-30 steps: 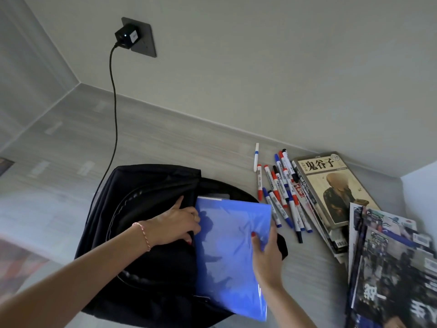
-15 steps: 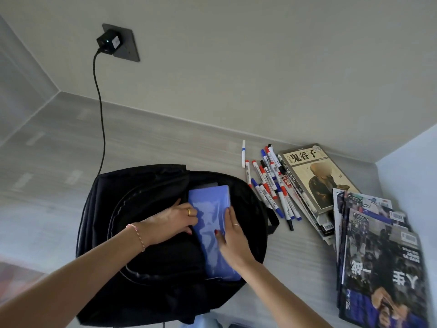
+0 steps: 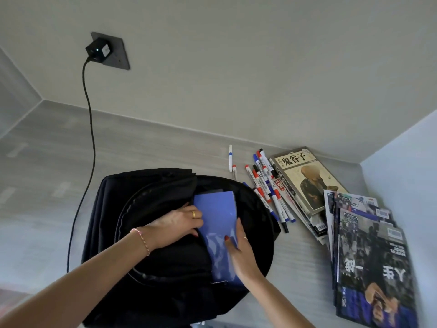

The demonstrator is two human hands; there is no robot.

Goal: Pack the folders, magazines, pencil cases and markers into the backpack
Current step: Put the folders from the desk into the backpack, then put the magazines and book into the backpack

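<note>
Sliding deeper into the open backpack [image 3: 151, 290], the blue folder [image 3: 216, 223] now shows only a narrow strip above the zipper line, where a second ago most of its face lay in the open. The right hand [image 3: 241, 252], which a second ago gripped the folder's edge, now lies with straight fingers pressed flat on the folder's lower part. The left hand [image 3: 176, 222] stays at the mouth of the bag, fingers curled over the black flap beside the folder and holding it back, a gold ring on one finger and a thin bracelet at the wrist.

The backpack rests flat on a pale grey wood-grain table [image 3: 47, 176]. Just right of it lies a loose scatter of markers [image 3: 267, 185] with red, blue and black caps, the nearest ones touching the bag's rim; one pen lies a little apart toward the wall. Beyond the markers sits a book [image 3: 307, 178] with a yellowish cover on top of a small pile, and nearer the camera a fanned stack of magazines [image 3: 369, 256] reaches the table's right end.

Plain beige walls meet the table at the back, a bluish wall closes the right side. A black charger [image 3: 97, 50] is plugged into a dark wall socket, its cable [image 3: 91, 129] dropping to the table and running past the backpack's left side.
</note>
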